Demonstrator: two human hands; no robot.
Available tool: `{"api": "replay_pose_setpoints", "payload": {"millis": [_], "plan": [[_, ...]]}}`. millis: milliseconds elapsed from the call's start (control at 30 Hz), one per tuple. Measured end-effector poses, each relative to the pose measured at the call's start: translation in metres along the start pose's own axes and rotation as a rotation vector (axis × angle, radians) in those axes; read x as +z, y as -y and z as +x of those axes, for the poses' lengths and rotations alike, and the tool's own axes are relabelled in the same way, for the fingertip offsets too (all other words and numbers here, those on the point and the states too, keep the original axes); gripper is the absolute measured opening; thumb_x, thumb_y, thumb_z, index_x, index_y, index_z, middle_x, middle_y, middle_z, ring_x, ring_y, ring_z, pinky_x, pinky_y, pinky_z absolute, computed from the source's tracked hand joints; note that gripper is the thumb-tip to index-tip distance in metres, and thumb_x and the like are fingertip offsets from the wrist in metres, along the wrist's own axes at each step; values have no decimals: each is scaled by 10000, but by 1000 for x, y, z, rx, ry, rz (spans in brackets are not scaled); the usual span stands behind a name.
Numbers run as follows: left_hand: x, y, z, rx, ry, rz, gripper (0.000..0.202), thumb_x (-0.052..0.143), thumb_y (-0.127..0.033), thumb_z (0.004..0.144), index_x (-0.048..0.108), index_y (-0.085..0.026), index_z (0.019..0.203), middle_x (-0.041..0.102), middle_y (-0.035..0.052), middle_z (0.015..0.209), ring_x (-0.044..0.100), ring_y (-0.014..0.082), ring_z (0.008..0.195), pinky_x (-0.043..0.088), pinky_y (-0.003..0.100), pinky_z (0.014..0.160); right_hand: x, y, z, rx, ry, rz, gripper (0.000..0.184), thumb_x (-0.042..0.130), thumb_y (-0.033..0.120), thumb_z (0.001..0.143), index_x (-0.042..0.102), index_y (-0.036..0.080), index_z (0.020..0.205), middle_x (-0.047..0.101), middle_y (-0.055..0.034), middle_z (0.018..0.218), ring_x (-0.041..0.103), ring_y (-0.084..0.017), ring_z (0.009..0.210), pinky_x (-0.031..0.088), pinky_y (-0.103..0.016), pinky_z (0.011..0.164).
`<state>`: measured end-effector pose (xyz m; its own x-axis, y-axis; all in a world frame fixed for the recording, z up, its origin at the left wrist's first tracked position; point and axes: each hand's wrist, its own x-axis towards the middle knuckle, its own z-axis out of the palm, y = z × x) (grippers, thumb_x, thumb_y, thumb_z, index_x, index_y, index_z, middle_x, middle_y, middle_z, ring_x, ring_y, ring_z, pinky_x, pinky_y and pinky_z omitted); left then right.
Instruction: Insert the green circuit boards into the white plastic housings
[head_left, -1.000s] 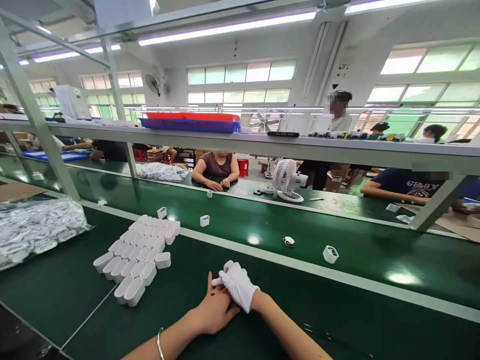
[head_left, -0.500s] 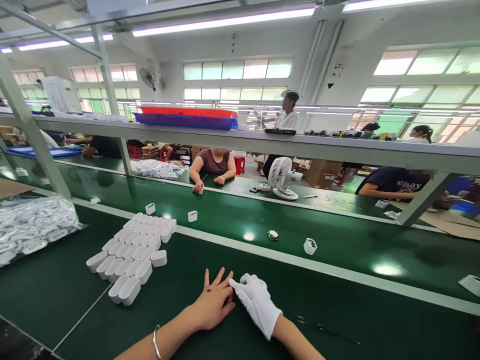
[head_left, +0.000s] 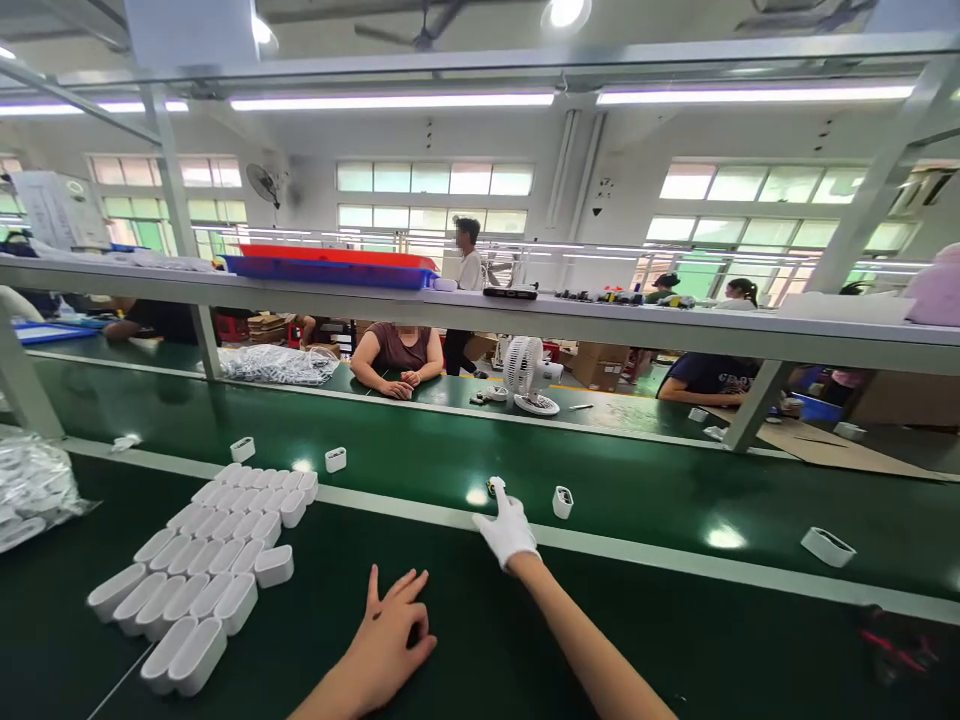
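Observation:
My right hand point(head_left: 508, 527), in a white glove, reaches forward over the pale rail onto the green conveyor belt point(head_left: 645, 500). Its outstretched fingertips touch a small dark-and-white piece point(head_left: 495, 486) lying there; nothing is gripped. A small open white case point(head_left: 562, 501) stands just to the right of it. My bare left hand point(head_left: 388, 640) rests on the near green table, fingers loosely spread and empty. A block of several white oval cases point(head_left: 214, 555) lies in rows to its left.
More single white cases point(head_left: 335, 459) point(head_left: 827, 546) ride on the belt. A bag of white cables point(head_left: 30, 488) lies far left. A metal shelf point(head_left: 480, 312) with blue and red trays point(head_left: 330, 266) crosses overhead. Across the belt a seated person point(head_left: 397, 356) and a white fan point(head_left: 526, 374).
My gloved right hand left my left hand and stretched forward to the small piece on the belt. The view tilted up and the cases on the belt shifted left.

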<state>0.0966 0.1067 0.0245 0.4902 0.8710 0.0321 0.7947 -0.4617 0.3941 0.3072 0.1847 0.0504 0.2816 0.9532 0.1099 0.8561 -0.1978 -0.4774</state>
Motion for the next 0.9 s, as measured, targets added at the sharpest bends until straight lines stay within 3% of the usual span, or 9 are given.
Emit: {"api": "replay_pose_setpoints", "payload": {"millis": [67, 133, 200, 333, 400, 500, 667, 767, 900], "plan": [[-7, 13, -1, -180, -155, 162, 51, 571, -198, 787, 603, -188, 825, 310, 76, 1434, 236, 331, 1326, 110, 640, 1038, 5, 15, 28, 110, -74, -45, 724, 527, 401, 788, 268, 152, 1417, 314, -220, 1371, 441, -315, 1186, 409, -412, 860], [-18, 30, -1, -420, -323, 344, 231, 565, -132, 766, 610, -170, 990, 205, 134, 1466, 186, 384, 1327, 185, 632, 1006, 12, 25, 44, 155, -104, -80, 629, 526, 369, 795, 369, 140, 1359, 400, -230, 1302, 447, -344, 1163, 400, -447, 832], [-30, 48, -3, -607, -420, 451, 343, 523, -77, 770, 579, -134, 1103, 168, 187, 1461, 247, 411, 1284, 278, 597, 955, 19, 32, 50, 147, -107, -96, 428, 498, 288, 812, 529, 138, 1212, 532, -205, 1143, 491, -332, 1104, 398, -437, 808], [-51, 69, -7, -751, -425, 443, 302, 407, -22, 791, 614, -83, 1002, 484, 217, 1189, 432, 366, 1109, 369, 498, 868, 19, 46, 48, 75, -113, -88, 285, 461, 172, 798, 629, 129, 1024, 592, -194, 1029, 524, -308, 1050, 395, -401, 802], [-55, 72, -7, -754, -414, 440, 334, 366, 12, 774, 629, -90, 954, 534, 196, 1088, 437, 355, 1088, 370, 480, 860, 16, 52, 36, 4, -110, -56, 328, 464, 190, 794, 604, 157, 1089, 602, -166, 1045, 532, -292, 1041, 403, -387, 812], [-53, 72, -7, -731, -397, 432, 376, 352, 40, 749, 639, -111, 941, 491, 183, 1190, 402, 354, 1123, 373, 471, 857, 13, 49, -4, -129, -73, 12, 378, 499, 258, 771, 570, 231, 1141, 626, -84, 1020, 571, -237, 978, 441, -335, 791], [-50, 73, -9, -640, -346, 332, 403, 329, 57, 741, 644, -138, 900, 567, 138, 982, 476, 295, 1002, 418, 375, 781, 19, 10, -98, -492, -51, 134, 321, 460, 99, 697, 632, 253, 920, 636, -33, 1006, 579, -200, 958, 451, -331, 848], [-47, 67, -7, -528, -304, 263, 450, 326, 73, 722, 638, -165, 943, 561, 100, 1049, 472, 266, 1027, 425, 339, 786, 24, -6, -126, -418, -10, 84, 367, 494, 143, 725, 625, 257, 1048, 582, -70, 1161, 532, -246, 1073, 443, -378, 879], [-32, 45, -5, -345, -271, 198, 464, 371, 36, 761, 617, -242, 1039, 449, 19, 1293, 375, 215, 1189, 364, 327, 944, 27, -12, -126, -328, 34, 80, 551, 587, 207, 686, 534, 249, 1233, 528, -79, 1260, 455, -277, 1181, 395, -405, 961]]}}
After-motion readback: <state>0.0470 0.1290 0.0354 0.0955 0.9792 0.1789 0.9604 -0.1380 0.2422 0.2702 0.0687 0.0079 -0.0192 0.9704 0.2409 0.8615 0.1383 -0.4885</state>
